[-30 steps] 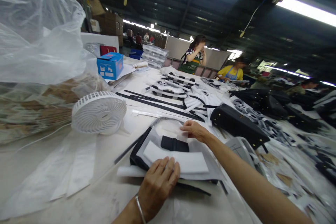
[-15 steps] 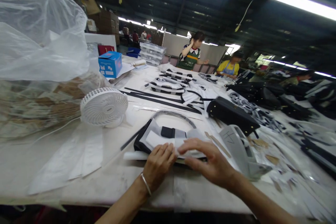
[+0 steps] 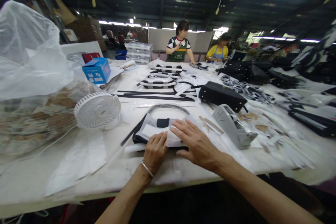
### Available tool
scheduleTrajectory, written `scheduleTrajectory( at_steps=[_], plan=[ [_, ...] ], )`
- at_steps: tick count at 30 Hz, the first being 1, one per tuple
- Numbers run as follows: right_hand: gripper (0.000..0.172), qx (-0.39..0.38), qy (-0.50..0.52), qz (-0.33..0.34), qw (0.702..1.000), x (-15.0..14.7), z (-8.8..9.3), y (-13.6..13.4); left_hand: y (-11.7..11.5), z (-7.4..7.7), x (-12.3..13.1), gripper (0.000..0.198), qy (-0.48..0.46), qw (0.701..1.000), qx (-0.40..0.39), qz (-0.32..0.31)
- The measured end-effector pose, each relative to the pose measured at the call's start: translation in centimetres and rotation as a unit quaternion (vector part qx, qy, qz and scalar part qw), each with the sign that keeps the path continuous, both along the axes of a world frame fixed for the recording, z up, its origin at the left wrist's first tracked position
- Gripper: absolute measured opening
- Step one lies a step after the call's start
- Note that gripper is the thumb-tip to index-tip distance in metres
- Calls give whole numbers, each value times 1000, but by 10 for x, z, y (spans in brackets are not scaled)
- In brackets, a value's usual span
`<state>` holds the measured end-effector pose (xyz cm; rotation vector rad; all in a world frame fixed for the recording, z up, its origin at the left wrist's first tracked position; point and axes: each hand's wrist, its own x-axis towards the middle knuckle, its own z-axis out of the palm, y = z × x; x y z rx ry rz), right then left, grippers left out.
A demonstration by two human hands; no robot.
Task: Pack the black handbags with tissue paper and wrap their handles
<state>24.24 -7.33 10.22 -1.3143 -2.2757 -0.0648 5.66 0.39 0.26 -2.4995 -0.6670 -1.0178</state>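
A black handbag point(image 3: 137, 138) lies on its side in front of me, partly covered by a white wrapping sheet point(image 3: 151, 131). Its handle point(image 3: 168, 106), wrapped in grey-white film, arches away on the far side. A black tab point(image 3: 163, 123) shows on top of the sheet. My left hand point(image 3: 155, 150), with a silver bangle at the wrist, has its fingers closed together on the sheet at the bag's near edge; its thumb is hidden. My right hand point(image 3: 195, 143) is open, fingers spread across the sheet over the bag's right part.
A white fan point(image 3: 97, 111) and a large clear plastic bag point(image 3: 28, 112) stand left. To the right are a grey tape dispenser point(image 3: 229, 126) and another black bag point(image 3: 223, 96). Black strips point(image 3: 157, 96) and wrapped handles lie beyond. Two co-workers point(image 3: 179, 47) are across the table.
My right hand has moved from hovering with bent fingers to lying spread over the sheet. My left hand stays at the near edge. The camera view has turned and levelled.
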Motion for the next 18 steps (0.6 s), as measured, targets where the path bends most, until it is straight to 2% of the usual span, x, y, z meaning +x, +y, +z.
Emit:
scheduleTrajectory(
  at_steps=[2, 4, 6, 8, 11, 14, 16, 18],
  plan=[
    [35, -16, 11, 2, 1000, -1, -14, 20, 0, 0, 0, 30, 1, 1000, -2, 7],
    [23, -41, 75, -46, 995, 5, -15, 38, -1, 1, 1, 31, 7, 1000, -3, 14],
    [24, -69, 145, -124, 979, 21, -3, 54, -1, 1, 1, 33, 9, 1000, 0, 14],
    [33, -95, 182, -187, 961, 45, 16, 71, -2, 2, 1, 34, 5, 1000, 1, 13],
    [40, -118, 210, -229, 943, 81, 39, 89, -2, 2, 2, 36, -1, 1000, -3, 17],
    [43, -139, 230, -214, 939, 92, 48, 88, -2, 2, 1, 37, -3, 1000, -6, 16],
    [40, -150, 219, -170, 949, 83, 47, 75, -2, 1, 1, 36, -2, 1000, -9, 16],
    [29, -152, 175, -110, 967, 66, 39, 55, -2, 1, 1, 35, -2, 1000, -11, 15]
  ],
)
